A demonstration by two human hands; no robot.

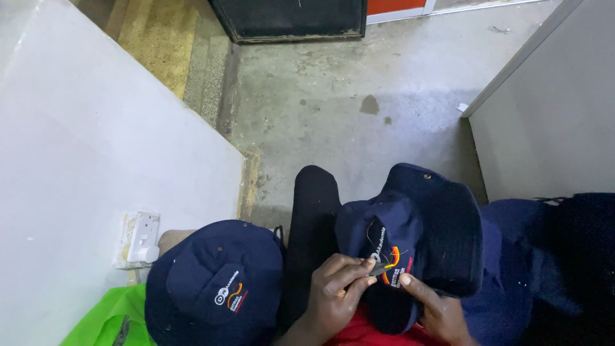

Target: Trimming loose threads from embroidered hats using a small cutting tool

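Note:
A navy bucket hat (416, 224) with an embroidered emblem lies on my lap at centre right. My left hand (333, 295) pinches a small metal tool (379, 268) whose tip touches the emblem's stitching. My right hand (439, 307) rests on the hat's lower edge, one finger pressed just below the emblem, steadying the fabric. A loose thread curls up from the emblem. A second navy hat (214, 282) with the same emblem sits to the left, apart from both hands.
A white wall (96, 147) with a socket (142, 238) stands at left. A green bag (106, 320) lies under the second hat. Concrete floor (359, 96) stretches ahead to a dark doorway (288, 19). A grey panel (551, 109) stands at right.

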